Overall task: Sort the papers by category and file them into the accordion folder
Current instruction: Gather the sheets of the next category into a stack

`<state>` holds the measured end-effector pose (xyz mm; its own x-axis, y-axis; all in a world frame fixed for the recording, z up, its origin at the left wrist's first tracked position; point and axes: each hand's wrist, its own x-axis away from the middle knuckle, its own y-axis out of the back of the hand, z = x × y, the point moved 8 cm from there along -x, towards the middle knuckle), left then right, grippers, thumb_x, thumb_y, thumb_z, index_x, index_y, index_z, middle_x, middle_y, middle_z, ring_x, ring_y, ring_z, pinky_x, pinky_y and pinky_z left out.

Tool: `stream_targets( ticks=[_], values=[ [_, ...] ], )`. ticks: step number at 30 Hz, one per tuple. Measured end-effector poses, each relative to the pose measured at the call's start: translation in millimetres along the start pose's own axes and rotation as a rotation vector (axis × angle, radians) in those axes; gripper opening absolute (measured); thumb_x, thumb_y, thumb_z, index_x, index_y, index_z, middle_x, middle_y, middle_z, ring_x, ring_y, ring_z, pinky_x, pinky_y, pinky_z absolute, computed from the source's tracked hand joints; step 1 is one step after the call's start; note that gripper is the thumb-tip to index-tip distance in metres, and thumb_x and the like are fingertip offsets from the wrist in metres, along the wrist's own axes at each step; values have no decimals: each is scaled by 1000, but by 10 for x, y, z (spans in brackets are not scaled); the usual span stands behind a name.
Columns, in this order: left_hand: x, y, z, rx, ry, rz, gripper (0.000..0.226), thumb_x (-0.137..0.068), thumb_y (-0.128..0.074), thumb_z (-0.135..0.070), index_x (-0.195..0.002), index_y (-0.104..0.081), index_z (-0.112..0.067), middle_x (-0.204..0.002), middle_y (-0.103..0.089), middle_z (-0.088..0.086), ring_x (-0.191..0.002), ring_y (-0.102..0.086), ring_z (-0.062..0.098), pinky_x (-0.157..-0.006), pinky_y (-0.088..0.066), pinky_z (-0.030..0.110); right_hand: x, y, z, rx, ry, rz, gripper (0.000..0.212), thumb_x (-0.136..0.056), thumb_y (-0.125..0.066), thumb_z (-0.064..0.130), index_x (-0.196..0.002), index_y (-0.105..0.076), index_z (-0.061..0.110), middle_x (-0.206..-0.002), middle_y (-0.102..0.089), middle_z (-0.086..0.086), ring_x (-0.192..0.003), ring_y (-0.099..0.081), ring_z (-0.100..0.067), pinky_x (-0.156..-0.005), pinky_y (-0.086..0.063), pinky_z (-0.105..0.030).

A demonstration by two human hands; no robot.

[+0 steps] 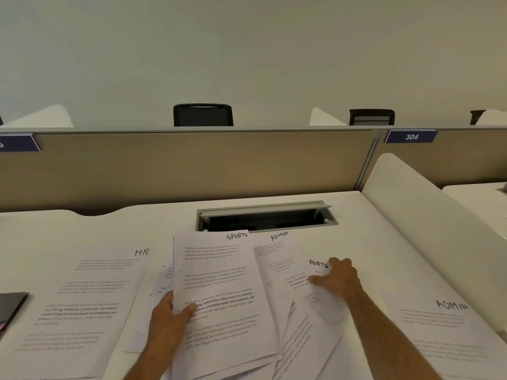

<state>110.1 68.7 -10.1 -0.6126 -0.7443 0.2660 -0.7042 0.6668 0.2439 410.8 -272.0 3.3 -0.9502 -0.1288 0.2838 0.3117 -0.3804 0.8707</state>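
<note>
The dark folder (12,304) at the left edge is cut off; the blue sign (17,143) upper left shows no readable number; body text on the HR sheet (82,297) blurs.

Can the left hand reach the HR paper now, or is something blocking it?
Probably not at once: the left hand grips the SPORTS sheets. The HR paper lies uncovered just beside it, so the way is free once the sheets are released.
</note>
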Motion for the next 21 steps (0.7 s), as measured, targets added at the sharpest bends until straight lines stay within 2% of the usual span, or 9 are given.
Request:
stream_targets(
  ticks=[3, 6, 10, 12, 13, 15, 16, 18, 21],
  values=[
    [-25, 2, -10, -3, 12, -20, 39, -89, -72, -14, -126, -59, -19, -103, -70, -3, -89, -69, 19, -72, -58, 34, -53, 11, 4, -47, -1, 14, 92, -60, -87, 59, -134, -51, 19, -128, -47, -9, -123, -50, -30, -99, -49, -40],
    [-35, 21, -26, -7, 7, -35, 39, -89, -72, -14, -125, -59, -19, -100, -69, -6, -88, -68, 16, -69, -56, 30, -59, 8, 36, -93, -19, 43, 79, -61, -90, 50, -125, -58, 16, -123, -57, -8, -113, -59, -29, -96, -54, -42],
    [-54, 43, -9, -11, 14, -41, 37, -90, -71, -13, -125, -59, -18, -103, -70, -2, -89, -69, 21, -81, -59, 41, -63, -32, 39, -255, -35, 80, 49, -67, -90, 35, -101, -62, 14, -99, -70, -1, -94, -68, -26, -86, -57, -40],
    [-58, 53, -12, -15, 11, -45, 37, -90, -71, -13, -124, -59, -18, -104, -70, -1, -90, -69, 21, -82, -59, 43, -83, 24, 20, -403, -47, 39, 24, -78, -82, 26, -86, -65, 11, -88, -70, -2, -85, -69, -25, -80, -55, -36],
    [-60, 55, -16, -17, 6, -47, 37, -90, -71, -14, -125, -58, -17, -104, -70, 0, -90, -68, 22, -81, -59, 42, -93, 59, 7, -446, -43, 23, 21, -85, -76, 21, -74, -62, 9, -81, -68, -4, -80, -66, -24, -76, -51, -35],
    [-61, 53, -28, -20, -5, -47, 38, -90, -72, -14, -125, -58, -16, -106, -70, 2, -91, -68, 23, -82, -58, 43, -107, 112, -40, -485, -29, 4, 36, -94, -65, 15, -62, -51, 6, -75, -64, -15, -72, -56, -24, -71, -41, -34],
    [-62, 47, -32, -20, -10, -46, 38, -89, -72, -14, -125, -59, -16, -106, -70, 2, -91, -68, 23, -83, -58, 43, -97, 141, -84, -525, -38, -2, 35, -95, -62, 14, -64, -52, 5, -81, -67, -21, -73, -56, -25, -70, -39, -34],
    [-55, 38, -39, -14, -16, -43, 37, -89, -72, -13, -124, -60, -15, -105, -71, 2, -90, -69, 23, -82, -59, 44, -81, 207, -173, -622, -65, -12, 29, -95, -62, 15, -71, -61, 0, -89, -72, -21, -77, -63, -30, -70, -43, -35],
    [-27, 32, -64, -3, -31, -37, 36, -89, -72, -12, -123, -60, -15, -105, -71, 2, -89, -69, 23, -80, -59, 42, -38, 405, -176, -563, 2, -104, 29, -97, -60, 19, -76, -69, 2, -81, -73, -12, -73, -65, -29, -69, -50, -36]
  ],
)
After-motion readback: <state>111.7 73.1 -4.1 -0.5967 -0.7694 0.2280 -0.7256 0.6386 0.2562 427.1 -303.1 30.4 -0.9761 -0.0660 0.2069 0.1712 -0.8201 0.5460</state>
